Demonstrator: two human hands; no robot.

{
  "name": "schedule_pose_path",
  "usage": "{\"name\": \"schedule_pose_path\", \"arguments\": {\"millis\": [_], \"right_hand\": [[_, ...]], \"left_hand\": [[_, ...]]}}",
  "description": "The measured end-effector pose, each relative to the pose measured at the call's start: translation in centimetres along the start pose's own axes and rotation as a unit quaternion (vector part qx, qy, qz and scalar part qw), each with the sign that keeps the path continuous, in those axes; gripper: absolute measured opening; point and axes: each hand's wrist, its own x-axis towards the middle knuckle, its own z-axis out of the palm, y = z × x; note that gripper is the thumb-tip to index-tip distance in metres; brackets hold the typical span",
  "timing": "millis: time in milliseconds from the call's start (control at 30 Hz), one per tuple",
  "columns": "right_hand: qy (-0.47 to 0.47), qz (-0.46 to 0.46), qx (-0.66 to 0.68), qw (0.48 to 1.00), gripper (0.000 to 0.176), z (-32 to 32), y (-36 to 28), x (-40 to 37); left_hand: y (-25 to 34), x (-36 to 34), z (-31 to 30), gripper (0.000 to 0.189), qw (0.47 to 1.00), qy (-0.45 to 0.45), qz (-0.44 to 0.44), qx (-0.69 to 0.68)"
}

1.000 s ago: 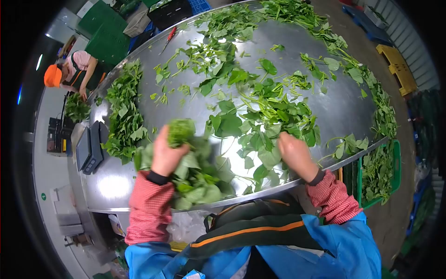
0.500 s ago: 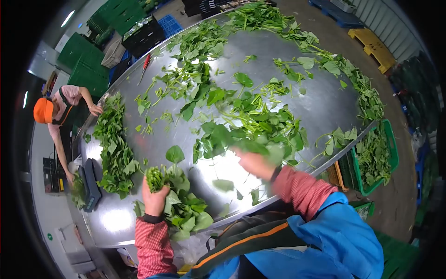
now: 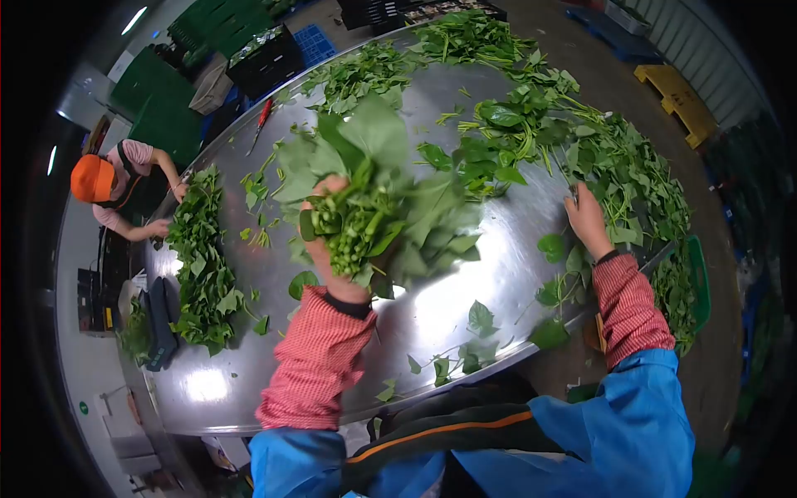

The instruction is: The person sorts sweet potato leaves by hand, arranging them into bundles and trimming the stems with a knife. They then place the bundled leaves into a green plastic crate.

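Note:
My left hand (image 3: 326, 236) is closed round a thick bundle of leafy greens (image 3: 361, 216), its cut stem ends facing up toward the camera and its leaves blurred by motion. The bundle is raised above the metal table (image 3: 448, 299). At the right, my right hand (image 3: 586, 217) has its fingers pressed together at the edge of a long pile of greens (image 3: 623, 174); what they hold, if anything, is too small to tell. Loose leafy stems (image 3: 498, 149) lie between the two hands, toward the back.
A co-worker in an orange cap (image 3: 93, 178) has both hands near a row of greens (image 3: 199, 257) on the left. Red-handled scissors or a knife (image 3: 264, 116) lie near the far edge. A scale (image 3: 159, 324) stands left; a green crate (image 3: 699, 282) stands right.
My left hand has lifted the bundle and moved up and inward. My right hand has moved right to the pile. The central heap has shifted or shrunk. The co-worker's lower hand has come up to the greens.

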Motion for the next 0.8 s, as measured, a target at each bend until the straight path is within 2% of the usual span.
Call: {"name": "schedule_pose_path", "arguments": {"millis": [67, 100, 133, 167, 233, 300, 333, 367, 400, 433, 500, 533, 567, 633, 667, 733, 767, 800], "right_hand": [[0.014, -0.028, -0.029, 0.999, 0.032, 0.9, 2.1, -1.3], [0.020, -0.042, -0.043, 0.998, 0.031, 1.2, 2.7, -2.1], [0.012, -0.063, -0.072, 0.995, 0.032, 1.1, 2.8, -3.0], [0.004, -0.084, -0.101, 0.991, 0.032, 0.5, 2.4, -3.8], [0.006, -0.113, -0.135, 0.984, 0.034, -0.5, 0.8, -4.2], [0.025, -0.127, -0.147, 0.981, 0.036, -0.8, -2.2, -4.7], [0.031, -0.142, -0.103, 0.984, 0.036, -0.3, -3.3, -4.9], [0.001, -0.115, -0.058, 0.992, 0.037, 0.1, -4.7, -5.2], [-0.030, -0.088, -0.013, 0.996, 0.037, 0.2, -6.9, -5.5], [-0.061, -0.059, 0.031, 0.996, 0.038, 0.4, -9.0, -5.8], [-0.117, -0.060, 0.056, 0.990, 0.037, 1.2, -12.8, -6.7], [-0.125, -0.076, 0.074, 0.986, 0.037, 1.5, -15.0, -7.2], [-0.133, -0.091, 0.092, 0.983, 0.037, 1.9, -16.9, -7.7], [-0.100, -0.122, 0.057, 0.986, 0.036, 3.8, -18.9, -8.3], [-0.084, -0.137, 0.041, 0.986, 0.036, 5.0, -19.1, -8.4], [-0.125, -0.133, 0.031, 0.983, 0.035, 8.2, -16.6, -8.3], [-0.144, -0.130, 0.026, 0.981, 0.035, 8.8, -15.5, -8.0], [-0.207, -0.053, 0.142, 0.967, 0.033, 7.4, -15.5, -7.6]], "left_hand": [[-2.1, 0.6, -0.1, 0.073, 0.998, 0.063, 0.012, -0.023], [-3.1, -1.1, -1.3, 0.076, 0.927, -0.047, 0.114, 0.354], [-4.1, -2.8, -2.5, 0.079, 0.712, -0.062, 0.276, 0.643], [-5.0, -4.7, -3.9, 0.084, 0.722, -0.092, 0.224, 0.649], [-5.1, -9.9, -7.1, 0.091, 0.586, -0.191, 0.032, 0.787], [-3.6, -13.5, -8.7, 0.088, 0.614, -0.237, -0.031, 0.752], [-2.6, -14.7, -9.2, 0.083, 0.617, -0.232, -0.040, 0.751], [-1.6, -15.9, -9.7, 0.078, 0.621, -0.226, -0.049, 0.749], [-1.5, -17.3, -11.5, 0.064, 0.663, -0.141, -0.121, 0.725], [-1.7, -16.7, -11.9, 0.041, 0.707, -0.092, -0.014, 0.701], [-1.2, -15.0, -10.5, 0.025, 0.789, 0.015, -0.060, 0.612], [-1.5, -14.7, -11.2, 0.015, 0.796, 0.040, -0.112, 0.594], [-1.6, -14.2, -10.8, 0.018, 0.815, 0.085, -0.171, 0.547], [-2.5, -13.2, -7.9, 0.024, 0.866, 0.169, -0.149, 0.447], [-3.0, -13.6, -9.2, 0.024, 0.867, 0.164, -0.160, 0.442], [-3.9, -14.9, -13.2, 0.026, 0.869, 0.150, -0.186, 0.434], [-2.8, -15.3, -12.9, 0.028, 0.863, 0.135, -0.214, 0.437], [-1.2, -15.5, -12.1, 0.029, 0.858, 0.119, -0.239, 0.439]]}}
